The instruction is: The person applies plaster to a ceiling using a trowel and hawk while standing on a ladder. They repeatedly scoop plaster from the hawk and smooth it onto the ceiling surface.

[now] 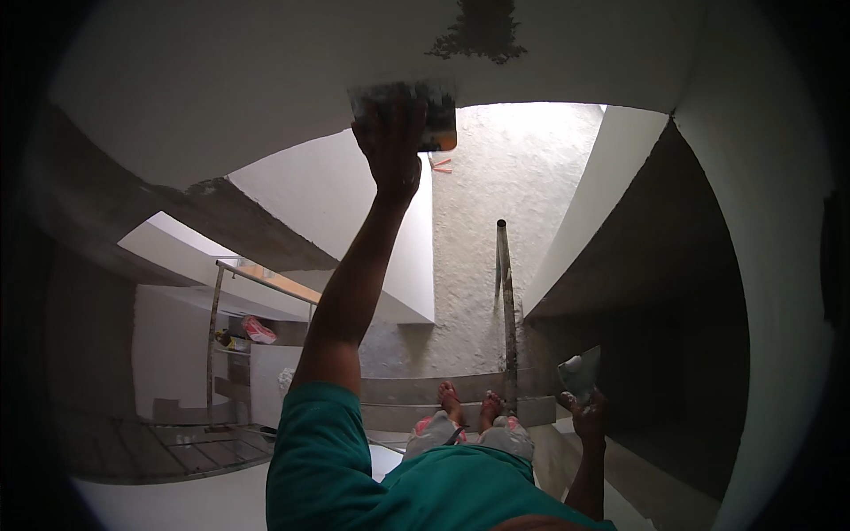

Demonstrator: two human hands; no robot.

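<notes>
Left hand (390, 146) grips a flat rectangular orange-edged float (416, 113) against the smooth white ceiling (266, 80).
Below the ceiling, right hand (586, 414) holds a grey metal trowel (580, 372).

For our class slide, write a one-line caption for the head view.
Left hand presses a trowel to the white ceiling; right hand holds a plaster-smeared scraper.

White wall (266, 80) with a rough dark grey patch (478, 35). Plastering float (416, 111) grey-smeared, with an orange edge. Teal sleeve (328, 460). Small trowel (580, 372) pale grey-green. Speckled off-white wall (522, 195) marked in orange. Grey steps (416, 398), grey metal pole (506, 301).
</notes>
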